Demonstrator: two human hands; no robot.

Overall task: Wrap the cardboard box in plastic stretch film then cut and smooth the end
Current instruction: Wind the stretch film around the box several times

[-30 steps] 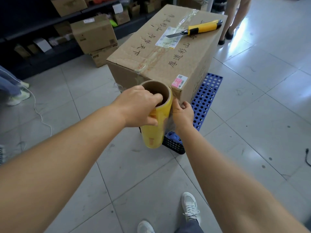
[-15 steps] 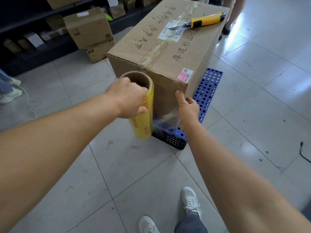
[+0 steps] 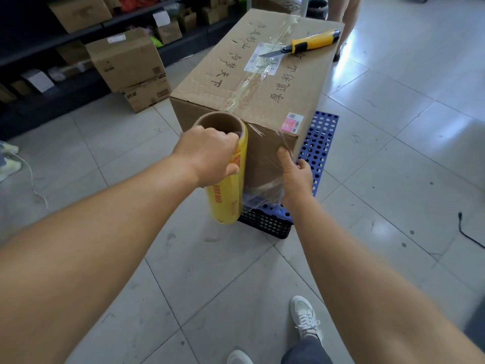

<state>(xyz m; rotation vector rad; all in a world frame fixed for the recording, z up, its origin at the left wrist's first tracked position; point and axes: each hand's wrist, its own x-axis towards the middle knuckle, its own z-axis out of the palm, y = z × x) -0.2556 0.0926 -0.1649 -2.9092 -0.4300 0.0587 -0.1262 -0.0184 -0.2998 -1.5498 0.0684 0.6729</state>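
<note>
A long cardboard box (image 3: 262, 82) with handwritten characters lies on a blue perforated crate (image 3: 319, 143). My left hand (image 3: 210, 156) grips the top of an upright yellow roll of stretch film (image 3: 228, 195), fingers hooked into its cardboard core, in front of the box's near end. A clear sheet of film (image 3: 262, 158) stretches from the roll across that near end. My right hand (image 3: 295, 174) presses the film's free end against the box's near right corner, thumb out to the side. A yellow utility knife (image 3: 304, 44) with its blade out lies on the box top.
Smaller cardboard boxes (image 3: 128, 64) stand on the tiled floor at the left before dark shelving. A person's legs (image 3: 346, 19) stand beyond the box's far end. A black cable (image 3: 469, 232) lies on the floor at right. My white shoes (image 3: 304, 319) are below.
The film has been drawn out flat across the box's near end. My right hand slid up the corner, and my left hand carried the roll slightly left.
</note>
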